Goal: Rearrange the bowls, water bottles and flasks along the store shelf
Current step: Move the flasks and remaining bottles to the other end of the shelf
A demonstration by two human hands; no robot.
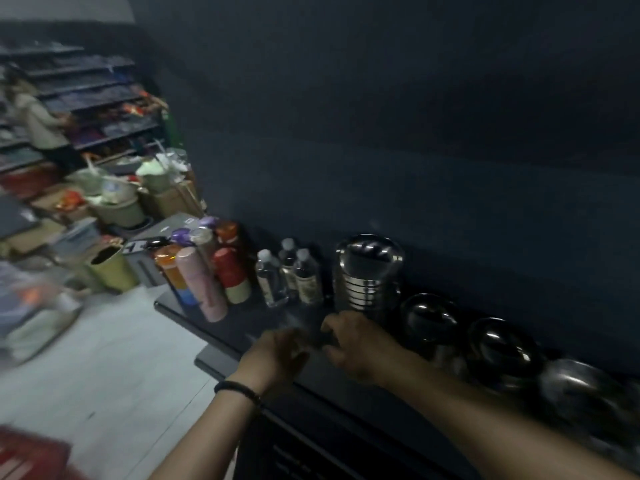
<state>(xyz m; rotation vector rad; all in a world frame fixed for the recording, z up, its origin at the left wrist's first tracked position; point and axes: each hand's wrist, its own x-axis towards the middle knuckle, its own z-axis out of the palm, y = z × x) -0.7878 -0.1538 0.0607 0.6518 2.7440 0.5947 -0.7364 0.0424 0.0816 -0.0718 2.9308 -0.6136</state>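
Both grips are hovering close together over the front of the dark shelf (249,317), the left grip (273,355) wearing a dark bracelet (239,389) at the wrist and the right grip (356,341) reaching in just beside it. Their fingers are curling loosely toward each other, and blur is hiding the gap between them, so I cannot tell whether either is pinching anything. Just behind the right grip a stack of steel bowls (369,271) is rising upright, its long axis vertical. Three single bowls (502,348) are sitting in a row running right along the shelf, mouths seemingly facing up. Left of the stack, three water bottles (287,275) are standing upright, caps up, bunched together. Beyond them, at the shelf's left end, coloured flasks (207,271) are crowding upright, lids up. Across the pale floor (138,358), another person (38,123) is standing at cluttered shelving.
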